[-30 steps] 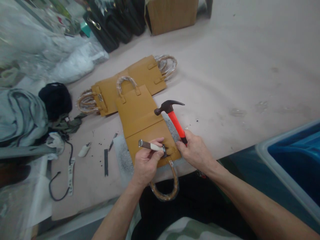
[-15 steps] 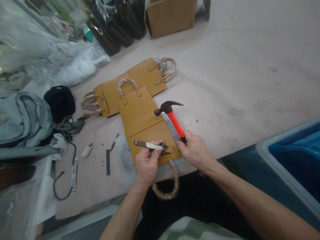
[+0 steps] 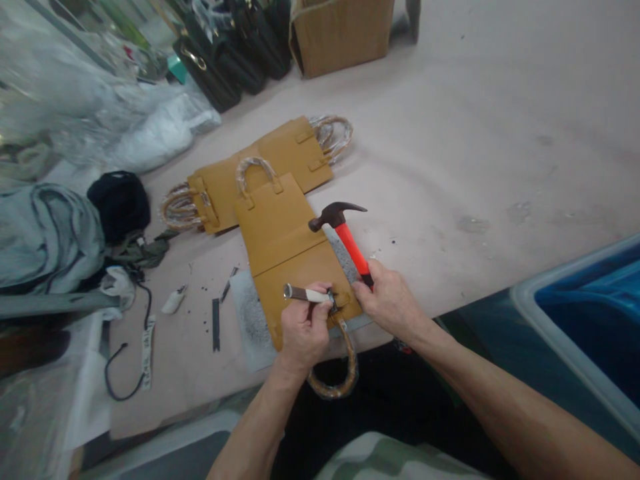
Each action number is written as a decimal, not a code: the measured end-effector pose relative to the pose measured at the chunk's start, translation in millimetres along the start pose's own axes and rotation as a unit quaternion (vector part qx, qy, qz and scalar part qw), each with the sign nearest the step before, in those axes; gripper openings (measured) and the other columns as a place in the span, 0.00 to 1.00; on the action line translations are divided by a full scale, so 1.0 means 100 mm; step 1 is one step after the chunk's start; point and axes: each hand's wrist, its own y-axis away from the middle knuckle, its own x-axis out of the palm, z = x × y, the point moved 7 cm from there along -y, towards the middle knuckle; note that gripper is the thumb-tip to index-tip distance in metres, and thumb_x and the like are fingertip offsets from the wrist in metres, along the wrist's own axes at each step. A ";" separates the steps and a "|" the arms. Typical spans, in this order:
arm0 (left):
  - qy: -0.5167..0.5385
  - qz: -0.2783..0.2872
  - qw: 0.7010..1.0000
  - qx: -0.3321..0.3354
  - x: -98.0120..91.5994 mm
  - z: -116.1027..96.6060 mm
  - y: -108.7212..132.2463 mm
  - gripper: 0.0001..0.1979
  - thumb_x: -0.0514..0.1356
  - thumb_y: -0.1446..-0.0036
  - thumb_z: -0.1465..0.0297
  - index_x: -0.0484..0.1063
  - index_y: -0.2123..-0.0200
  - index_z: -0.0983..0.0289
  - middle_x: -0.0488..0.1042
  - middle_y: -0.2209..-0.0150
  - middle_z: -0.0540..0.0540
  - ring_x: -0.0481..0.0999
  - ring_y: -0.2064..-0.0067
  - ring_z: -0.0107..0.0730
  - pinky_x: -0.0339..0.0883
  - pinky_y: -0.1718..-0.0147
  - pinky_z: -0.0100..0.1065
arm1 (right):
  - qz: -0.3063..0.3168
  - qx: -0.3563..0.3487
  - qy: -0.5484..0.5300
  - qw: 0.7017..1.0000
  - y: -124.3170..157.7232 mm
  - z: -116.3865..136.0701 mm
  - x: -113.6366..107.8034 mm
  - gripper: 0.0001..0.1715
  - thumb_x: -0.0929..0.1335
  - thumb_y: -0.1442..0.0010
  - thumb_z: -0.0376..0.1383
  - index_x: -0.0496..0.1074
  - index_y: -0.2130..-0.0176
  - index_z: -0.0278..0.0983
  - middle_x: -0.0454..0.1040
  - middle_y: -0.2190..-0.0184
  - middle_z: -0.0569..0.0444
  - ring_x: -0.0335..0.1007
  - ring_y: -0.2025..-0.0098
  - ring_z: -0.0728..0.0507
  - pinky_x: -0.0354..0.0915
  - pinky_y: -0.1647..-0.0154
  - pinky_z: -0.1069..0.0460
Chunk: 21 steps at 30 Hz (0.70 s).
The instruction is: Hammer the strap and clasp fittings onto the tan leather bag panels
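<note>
A tan leather bag piece (image 3: 285,240) lies flat on a grey pad (image 3: 250,320) at the table's near edge, its wrapped handle (image 3: 340,380) hanging over the edge. My left hand (image 3: 303,330) is closed round a punch tool (image 3: 305,293) with a white grip, its tip set on the strap tab by the handle. My right hand (image 3: 393,303) grips the red handle of a claw hammer (image 3: 345,233), whose dark head is raised above the leather.
More tan bag pieces (image 3: 270,160) with wrapped handles lie behind. Black bags (image 3: 225,53) and a cardboard box (image 3: 340,30) stand at the back. Plastic wrap, cloth and cords clutter the left. A blue bin (image 3: 590,313) is at the right.
My left hand shifted slightly right and the punch tilted, its free end moving from the left toward the hand. The hammer stayed raised in about the same place.
</note>
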 end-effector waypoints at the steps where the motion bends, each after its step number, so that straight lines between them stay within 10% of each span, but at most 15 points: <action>1: -0.013 0.001 1.000 0.019 0.01 -0.03 -0.01 0.05 0.61 0.39 0.73 0.77 0.60 0.62 0.83 0.57 0.58 0.83 0.54 0.39 0.77 0.51 0.38 | -0.001 -0.001 -0.002 1.000 0.00 0.00 0.00 0.07 0.64 0.39 0.38 0.67 0.62 0.37 0.72 0.73 0.52 0.64 0.73 0.45 0.54 0.70 0.52; 10: -0.030 0.033 0.996 0.071 0.11 -0.07 -0.02 0.07 0.59 0.40 0.74 0.74 0.59 0.62 0.82 0.56 0.59 0.82 0.52 0.40 0.75 0.49 0.39 | 0.032 0.004 -0.161 0.986 0.00 0.01 -0.06 0.15 0.60 0.35 0.44 0.62 0.71 0.41 0.65 0.79 0.58 0.61 0.76 0.47 0.55 0.73 0.52; 21: -0.010 0.056 0.997 0.050 0.20 0.03 0.01 0.05 0.59 0.38 0.73 0.74 0.59 0.61 0.80 0.60 0.56 0.81 0.58 0.36 0.74 0.54 0.35 | -0.027 -0.171 0.060 0.983 0.69 0.68 -1.28 0.20 0.58 0.32 0.50 0.57 0.73 0.43 0.60 0.83 0.58 0.55 0.81 0.47 0.49 0.76 0.50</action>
